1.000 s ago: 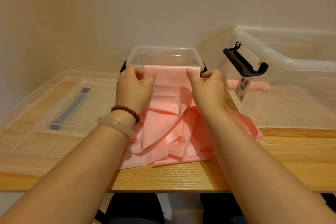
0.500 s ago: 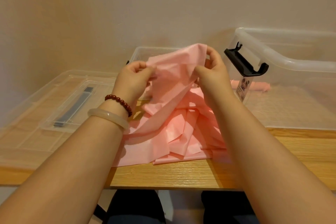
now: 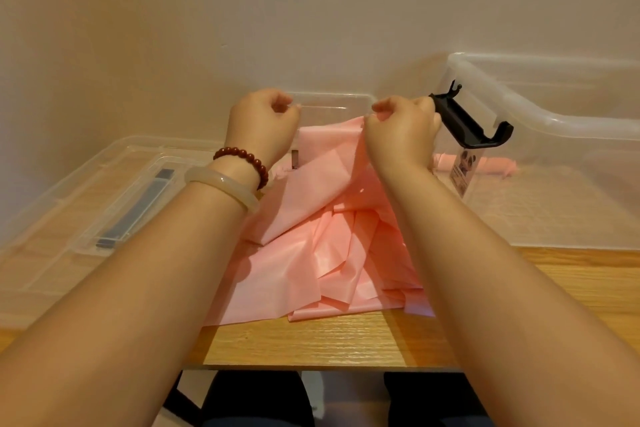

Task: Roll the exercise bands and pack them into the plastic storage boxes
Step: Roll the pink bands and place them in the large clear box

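Note:
A long pink exercise band lies in loose folds on the wooden table. Its far end is lifted in front of a small clear storage box. My left hand and my right hand each pinch one top corner of that end, fists closed, holding the edge stretched between them. A large clear storage box with a black latch stands at the right. A rolled pink band lies inside it.
Two clear lids lie stacked on the left of the table, the upper one with a dark handle. A plain wall rises directly behind the boxes. The table's front edge runs just beyond my forearms.
My hands raised the band's end, bunched it, then spread apart. The edge is now pulled flat between them, higher than a second ago.

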